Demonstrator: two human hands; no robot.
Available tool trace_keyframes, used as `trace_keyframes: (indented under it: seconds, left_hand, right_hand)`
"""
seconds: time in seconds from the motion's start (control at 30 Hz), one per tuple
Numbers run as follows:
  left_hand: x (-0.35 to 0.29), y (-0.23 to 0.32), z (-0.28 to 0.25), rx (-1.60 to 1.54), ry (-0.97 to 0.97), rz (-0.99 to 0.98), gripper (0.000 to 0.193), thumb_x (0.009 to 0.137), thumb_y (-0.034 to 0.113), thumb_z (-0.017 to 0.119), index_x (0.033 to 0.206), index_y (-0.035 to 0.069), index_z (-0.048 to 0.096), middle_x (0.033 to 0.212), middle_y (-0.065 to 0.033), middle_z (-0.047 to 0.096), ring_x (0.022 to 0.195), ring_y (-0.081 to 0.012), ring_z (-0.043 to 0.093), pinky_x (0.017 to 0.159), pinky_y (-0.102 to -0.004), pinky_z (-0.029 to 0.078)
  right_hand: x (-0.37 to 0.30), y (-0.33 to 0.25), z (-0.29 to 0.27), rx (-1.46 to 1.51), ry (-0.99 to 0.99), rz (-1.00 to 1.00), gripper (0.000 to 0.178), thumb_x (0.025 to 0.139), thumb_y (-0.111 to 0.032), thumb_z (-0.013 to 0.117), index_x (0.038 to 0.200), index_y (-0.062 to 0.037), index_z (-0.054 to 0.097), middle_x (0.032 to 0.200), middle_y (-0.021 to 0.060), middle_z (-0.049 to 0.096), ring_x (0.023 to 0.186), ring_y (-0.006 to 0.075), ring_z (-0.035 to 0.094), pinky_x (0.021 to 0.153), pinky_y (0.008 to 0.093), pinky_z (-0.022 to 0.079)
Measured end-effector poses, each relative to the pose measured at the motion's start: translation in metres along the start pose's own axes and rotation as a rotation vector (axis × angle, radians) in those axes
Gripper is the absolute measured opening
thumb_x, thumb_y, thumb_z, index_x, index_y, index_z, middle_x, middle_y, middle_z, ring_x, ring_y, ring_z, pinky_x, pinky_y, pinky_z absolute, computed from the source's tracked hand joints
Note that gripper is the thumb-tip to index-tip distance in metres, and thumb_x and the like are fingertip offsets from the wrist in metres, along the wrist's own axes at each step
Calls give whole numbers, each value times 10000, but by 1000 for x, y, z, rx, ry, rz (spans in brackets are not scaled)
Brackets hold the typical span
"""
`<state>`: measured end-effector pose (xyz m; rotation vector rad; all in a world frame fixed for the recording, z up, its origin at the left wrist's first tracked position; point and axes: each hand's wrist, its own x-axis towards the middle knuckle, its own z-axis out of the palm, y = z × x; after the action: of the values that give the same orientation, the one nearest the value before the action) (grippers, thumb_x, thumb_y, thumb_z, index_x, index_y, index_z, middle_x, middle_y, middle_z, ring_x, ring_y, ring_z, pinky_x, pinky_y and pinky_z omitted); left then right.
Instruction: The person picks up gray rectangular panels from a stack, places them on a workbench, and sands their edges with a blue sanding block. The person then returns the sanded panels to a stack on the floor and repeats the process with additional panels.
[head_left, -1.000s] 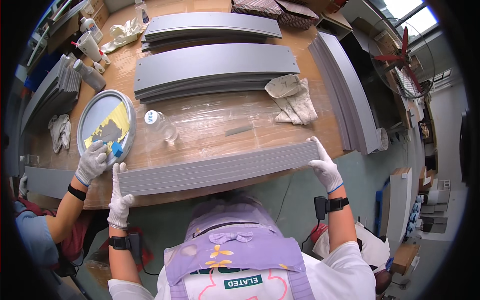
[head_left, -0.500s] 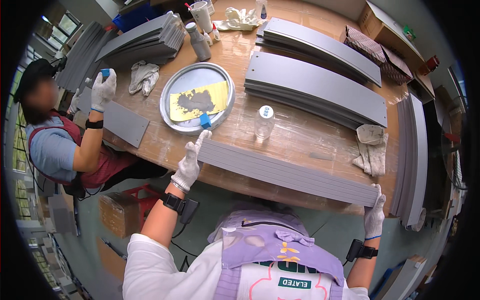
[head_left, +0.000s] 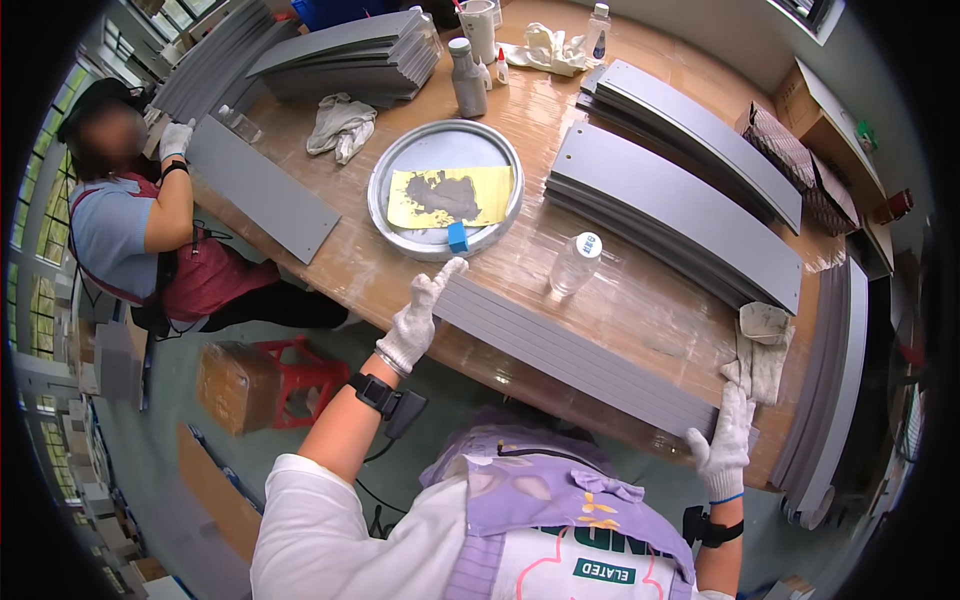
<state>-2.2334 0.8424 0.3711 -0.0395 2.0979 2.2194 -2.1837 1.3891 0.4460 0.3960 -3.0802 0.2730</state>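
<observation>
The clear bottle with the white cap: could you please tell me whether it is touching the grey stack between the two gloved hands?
Apart: the head view shows brown tabletop between the clear bottle and the grey stack.

The boards (head_left: 580,365) look smooth and matt. The worktop (head_left: 680,60) is brown, covered with glossy, wrinkled plastic film. The gloves (head_left: 408,332) are of knitted cloth, a little rough. The bottle (head_left: 574,270) seems clear, shiny plastic. The paste (head_left: 445,197) looks matt and uneven, and the stool (head_left: 312,375) is of smooth plastic
</observation>
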Motion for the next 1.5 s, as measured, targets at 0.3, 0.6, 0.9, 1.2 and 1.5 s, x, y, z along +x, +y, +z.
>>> trace_keyframes:
  seconds: [0.3, 0.6, 0.9, 1.2, 1.5]
  left_hand:
    - [1, 17, -9, 110, 125, -7, 698, 1085, 515, 409, 1548, -7, 429, 1575, -129, 449, 1434, -223, 448, 1211, -366, 345]
    - [58, 30, -33, 1273, 148, 271, 759, 776, 157, 847, 1480, 202, 566, 1334, -129, 594, 1159, -309, 601, 1018, -399, 516]
    - [89, 24, -42, 1073, 204, 468, 500, 852, 83, 752, 1327, 59, 598, 1227, -167, 636, 1104, -340, 652, 987, -415, 532]
    - [15, 68, -49, -136, 223, -75, 518, 952, 79, 720, 1436, 32, 543, 1313, -82, 631, 1126, -156, 634, 994, -324, 551]
    - [27, 76, -32, 295, 120, -73, 661, 864, 172, 835, 1446, 18, 563, 1295, -82, 644, 1153, -153, 603, 1050, -317, 487]
  right_hand:
    - [50, -85, 9, 38, -60, -202, 1073, 576, -338, 953, 1461, 23, 463, 1329, 238, 582, 1203, 424, 568, 1075, 508, 426]
    - [53, -89, 7, 17, -36, -210, 1037, 556, -338, 962, 1414, 18, 499, 1250, 209, 609, 1140, 398, 596, 1026, 496, 448]
    - [53, -93, 10, -18, -46, -167, 1043, 536, -320, 966, 1417, 0, 509, 1278, 203, 607, 1165, 408, 580, 1039, 498, 452]
    - [50, -89, 19, -42, -59, -160, 1076, 522, -302, 964, 1443, -16, 486, 1290, 193, 600, 1187, 411, 564, 1045, 505, 447]
    - [49, -88, 21, -58, -57, -169, 1091, 535, -296, 952, 1469, -30, 454, 1307, 201, 583, 1202, 422, 551, 1059, 518, 438]
